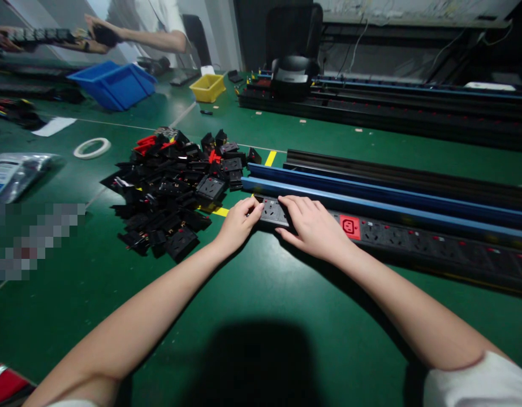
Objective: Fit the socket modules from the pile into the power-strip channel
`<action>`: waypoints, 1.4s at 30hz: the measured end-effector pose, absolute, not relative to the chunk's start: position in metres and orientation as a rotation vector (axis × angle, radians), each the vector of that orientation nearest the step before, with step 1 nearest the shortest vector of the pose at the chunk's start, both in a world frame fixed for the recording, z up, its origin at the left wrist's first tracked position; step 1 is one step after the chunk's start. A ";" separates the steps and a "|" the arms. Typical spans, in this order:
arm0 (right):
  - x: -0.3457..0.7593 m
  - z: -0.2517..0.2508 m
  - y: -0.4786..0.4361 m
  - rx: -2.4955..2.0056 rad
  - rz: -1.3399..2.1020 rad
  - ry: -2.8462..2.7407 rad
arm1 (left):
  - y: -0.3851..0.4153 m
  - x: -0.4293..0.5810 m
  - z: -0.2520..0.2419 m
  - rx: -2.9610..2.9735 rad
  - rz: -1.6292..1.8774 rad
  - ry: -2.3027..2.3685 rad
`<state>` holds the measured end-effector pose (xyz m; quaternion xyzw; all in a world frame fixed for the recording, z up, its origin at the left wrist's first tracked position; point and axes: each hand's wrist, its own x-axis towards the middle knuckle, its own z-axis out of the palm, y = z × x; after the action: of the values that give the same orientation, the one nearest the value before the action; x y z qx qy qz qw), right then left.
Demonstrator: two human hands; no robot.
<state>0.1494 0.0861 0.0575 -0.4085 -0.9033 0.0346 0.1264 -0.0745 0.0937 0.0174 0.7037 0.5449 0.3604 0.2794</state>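
Observation:
A long black socket strip [417, 242] lies across the right half of the green table, with a red socket [349, 226] set in it. At its left end, my left hand [239, 221] is closed, thumb and fingers gripping the strip's end. My right hand [309, 226] rests over the strip just left of the red socket, its fingers on top and thumb at the near side. A socket face [272, 211] shows between my two hands. Behind the strip run blue rails [371, 202]. Left of my left hand lies a heap of loose black socket modules [171, 189].
White tape roll [92, 148], plastic bag [21, 169], blue bin [116, 85] and yellow bin [207, 88] stand left and back. More long black rails [371, 116] lie at the back right. Another person's arm [152, 40] is at the upper left.

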 end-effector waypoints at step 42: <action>0.149 0.056 0.085 -1.183 0.029 -2.638 | 0.080 -0.082 0.018 2.156 1.007 1.569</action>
<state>0.1492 0.0852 0.0555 -0.4060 -0.9053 0.0099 0.1247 -0.0823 0.0798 0.0184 0.7484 0.5446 0.3495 0.1453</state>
